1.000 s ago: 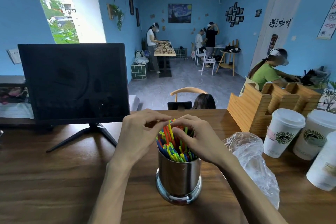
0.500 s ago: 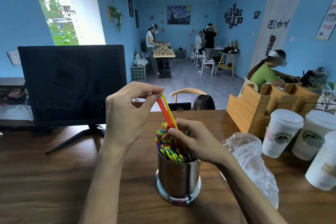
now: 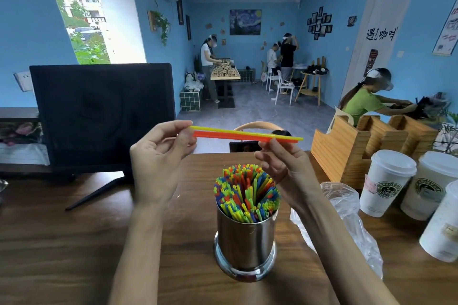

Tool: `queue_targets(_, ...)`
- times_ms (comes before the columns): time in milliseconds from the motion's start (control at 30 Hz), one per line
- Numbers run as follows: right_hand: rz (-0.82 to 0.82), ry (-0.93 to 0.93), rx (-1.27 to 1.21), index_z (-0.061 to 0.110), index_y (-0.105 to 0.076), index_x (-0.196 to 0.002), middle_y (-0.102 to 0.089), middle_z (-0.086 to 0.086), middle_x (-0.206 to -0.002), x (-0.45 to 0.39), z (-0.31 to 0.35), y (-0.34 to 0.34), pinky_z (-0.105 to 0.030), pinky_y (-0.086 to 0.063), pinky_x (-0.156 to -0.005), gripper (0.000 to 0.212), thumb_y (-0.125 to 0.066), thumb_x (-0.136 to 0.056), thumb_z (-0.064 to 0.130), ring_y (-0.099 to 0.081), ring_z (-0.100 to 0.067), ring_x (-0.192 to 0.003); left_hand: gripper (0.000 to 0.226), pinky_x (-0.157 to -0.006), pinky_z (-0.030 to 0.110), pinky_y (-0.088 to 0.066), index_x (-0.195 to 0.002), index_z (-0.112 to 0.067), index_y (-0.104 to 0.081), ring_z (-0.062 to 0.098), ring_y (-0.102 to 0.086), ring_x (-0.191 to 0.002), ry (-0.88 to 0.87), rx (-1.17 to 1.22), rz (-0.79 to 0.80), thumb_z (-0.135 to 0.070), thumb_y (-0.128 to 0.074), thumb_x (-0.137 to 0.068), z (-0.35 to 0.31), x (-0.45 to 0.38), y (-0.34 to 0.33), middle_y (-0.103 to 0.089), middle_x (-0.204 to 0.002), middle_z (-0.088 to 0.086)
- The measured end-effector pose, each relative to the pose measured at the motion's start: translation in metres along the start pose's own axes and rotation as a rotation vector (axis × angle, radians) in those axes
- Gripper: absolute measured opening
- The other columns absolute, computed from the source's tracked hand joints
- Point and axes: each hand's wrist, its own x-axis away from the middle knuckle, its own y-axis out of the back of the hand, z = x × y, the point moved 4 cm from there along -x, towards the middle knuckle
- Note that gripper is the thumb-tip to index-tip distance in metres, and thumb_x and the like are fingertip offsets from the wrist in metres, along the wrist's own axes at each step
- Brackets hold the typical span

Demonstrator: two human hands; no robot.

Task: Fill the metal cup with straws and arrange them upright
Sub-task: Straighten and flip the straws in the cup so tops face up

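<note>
A shiny metal cup (image 3: 245,242) stands on the wooden table (image 3: 62,242) in front of me, packed with several colourful straws (image 3: 246,193) standing roughly upright. Above the cup I hold a yellow straw and an orange straw (image 3: 238,133) level, side by side. My left hand (image 3: 158,161) pinches their left ends between thumb and fingers. My right hand (image 3: 280,163) pinches their right ends, just above and to the right of the cup's mouth.
A black monitor (image 3: 101,116) on a stand sits at the back left. A crumpled clear plastic bag (image 3: 347,218) lies right of the cup. Lidded paper cups (image 3: 386,181) and a wooden organiser (image 3: 352,146) stand at the right. People work further back in the room.
My left hand pulled the yellow and orange straws up out of the cup. My right hand left the bunch and took their other ends; the pair now lies level above the cup.
</note>
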Motion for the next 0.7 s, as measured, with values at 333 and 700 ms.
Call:
queue_targets(333,-0.074,0.093,-0.001,0.004,-0.069,-0.096,-0.075,-0.009,-0.087,-0.006,0.013,-0.008,-0.022,-0.059,-0.064,0.027,-0.074,-0.073,0.017,-0.073,-0.019,-0.070,0.010,-0.073,0.023,-0.062,-0.093,-0.014,-0.075,0.014,-0.073,-0.079,0.301,0.103,-0.017,-0.008,-0.073,-0.085,0.047,0.029,-0.018,-0.077,-0.083,0.003)
queue_targets(700,-0.129,0.352,0.656,0.015,-0.079,-0.091,-0.078,-0.004,-0.083,-0.002,0.022,-0.011,-0.029,-0.060,-0.071,0.023,-0.077,-0.079,0.033,-0.076,-0.019,-0.080,0.013,-0.069,0.021,-0.062,-0.097,-0.014,-0.076,0.017,-0.077,-0.084,0.530,-0.005,-0.023,-0.006,-0.075,-0.087,0.072,0.037,-0.018,-0.079,-0.087,0.005)
